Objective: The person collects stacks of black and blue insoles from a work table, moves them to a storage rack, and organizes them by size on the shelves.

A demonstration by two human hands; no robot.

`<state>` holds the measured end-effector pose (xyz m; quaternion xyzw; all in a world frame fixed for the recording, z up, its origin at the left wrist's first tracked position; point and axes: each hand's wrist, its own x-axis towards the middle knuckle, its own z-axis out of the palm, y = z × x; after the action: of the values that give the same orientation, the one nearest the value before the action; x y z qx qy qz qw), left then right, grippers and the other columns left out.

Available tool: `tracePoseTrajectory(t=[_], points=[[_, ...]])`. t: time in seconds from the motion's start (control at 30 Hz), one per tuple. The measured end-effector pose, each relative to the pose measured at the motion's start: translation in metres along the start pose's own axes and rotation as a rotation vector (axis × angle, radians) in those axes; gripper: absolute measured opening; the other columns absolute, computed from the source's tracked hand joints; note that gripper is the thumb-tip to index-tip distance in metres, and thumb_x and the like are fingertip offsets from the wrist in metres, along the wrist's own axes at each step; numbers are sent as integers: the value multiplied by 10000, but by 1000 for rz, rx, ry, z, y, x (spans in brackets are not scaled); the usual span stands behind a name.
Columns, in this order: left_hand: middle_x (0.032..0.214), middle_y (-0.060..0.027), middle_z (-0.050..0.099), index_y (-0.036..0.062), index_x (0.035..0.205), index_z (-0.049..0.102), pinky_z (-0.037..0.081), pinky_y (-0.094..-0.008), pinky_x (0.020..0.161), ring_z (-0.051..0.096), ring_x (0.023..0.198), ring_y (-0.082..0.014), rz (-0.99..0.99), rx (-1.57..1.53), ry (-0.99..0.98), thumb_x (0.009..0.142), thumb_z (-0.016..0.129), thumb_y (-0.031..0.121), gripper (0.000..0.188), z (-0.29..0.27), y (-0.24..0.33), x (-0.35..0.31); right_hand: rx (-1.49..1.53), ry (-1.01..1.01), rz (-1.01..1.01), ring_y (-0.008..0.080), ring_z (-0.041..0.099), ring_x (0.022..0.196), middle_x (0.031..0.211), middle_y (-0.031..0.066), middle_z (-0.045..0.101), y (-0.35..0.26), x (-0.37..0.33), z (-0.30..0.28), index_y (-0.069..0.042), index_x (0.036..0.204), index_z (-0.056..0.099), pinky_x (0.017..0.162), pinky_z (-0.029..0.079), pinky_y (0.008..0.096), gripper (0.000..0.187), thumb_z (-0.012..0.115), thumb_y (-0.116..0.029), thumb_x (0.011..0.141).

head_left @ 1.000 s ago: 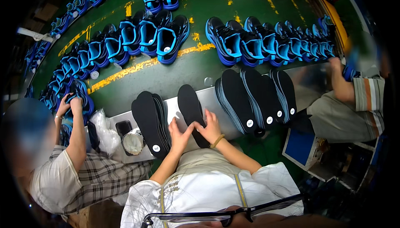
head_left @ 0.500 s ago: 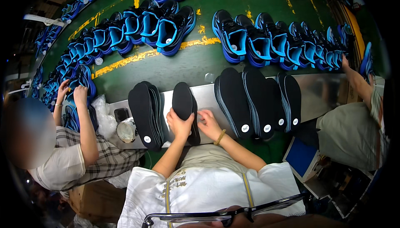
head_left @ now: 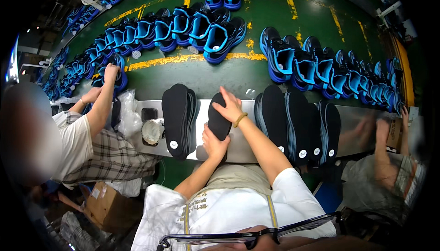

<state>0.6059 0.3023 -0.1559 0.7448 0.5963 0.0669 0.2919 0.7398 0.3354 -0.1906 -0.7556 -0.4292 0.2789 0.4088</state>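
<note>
A black insole [head_left: 219, 123], likely on top of one or more others, lies upright in front of me over the metal ledge. My left hand [head_left: 215, 143] is closed around its lower end, thumb on top. At its upper end is my right hand [head_left: 231, 106], fingers stretched and spread, the thumb resting on the black surface. To the left stands a stack of black insoles [head_left: 176, 118] with a round white sticker near the heel. On the right are several more stacks of insoles [head_left: 298, 125], grey-blue at their edges.
Past the metal ledge [head_left: 355, 118], black-and-blue sneakers [head_left: 222, 40] stand in rows on a green surface [head_left: 192, 79]. At left are a white roll [head_left: 152, 132], a dark box-like thing [head_left: 149, 113] and clear plastic bags [head_left: 127, 113]. Co-workers sit on both sides, the left one's hand [head_left: 110, 73] at the shoes.
My right hand has moved up from beside the insole to its upper end. My left hand has slid down to its lower part. The whole view has shifted.
</note>
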Motion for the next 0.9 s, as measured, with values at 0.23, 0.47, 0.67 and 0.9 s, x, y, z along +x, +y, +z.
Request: tracePoseTrajectory(t=[0.23, 0.47, 0.67, 0.9], points=[[1144, -215, 321, 8, 1255, 147, 294, -437, 852, 334, 1039, -360, 85, 89, 37, 547, 690, 321, 946, -1, -16, -2, 22, 31, -225, 308, 418, 1001, 1108, 145, 437, -11, -1, 23, -79, 1154, 414, 856, 344, 376, 557, 585, -248, 651], [1113, -216, 300, 11, 1250, 133, 307, -445, 843, 327, 1017, -370, 161, 22, -2, 512, 693, 286, 966, -3, -24, 12, -26, -112, -372, 327, 369, 1089, 1165, 179, 401, -3, -20, 11, 3, 1166, 364, 927, 295, 366, 533, 533, -118, 675], [1128, -242, 300, -23, 1242, 155, 265, -435, 880, 318, 1025, -387, 295, 24, -1, 504, 701, 259, 960, 3, -28, 21, -154, 116, -119, 304, 309, 1148, 1239, 164, 319, -21, -46, 7, -40, 1219, 286, 928, 242, 448, 558, 506, -200, 731], [1277, -245, 169, -18, 1272, 78, 184, -449, 945, 178, 1189, -371, 302, 132, -6, 513, 666, 280, 1006, -1, -22, 22, 159, 437, 125, 218, 555, 796, 898, 114, 562, -38, -177, -34, -52, 1150, 403, 678, 441, 293, 434, 548, -137, 750]])
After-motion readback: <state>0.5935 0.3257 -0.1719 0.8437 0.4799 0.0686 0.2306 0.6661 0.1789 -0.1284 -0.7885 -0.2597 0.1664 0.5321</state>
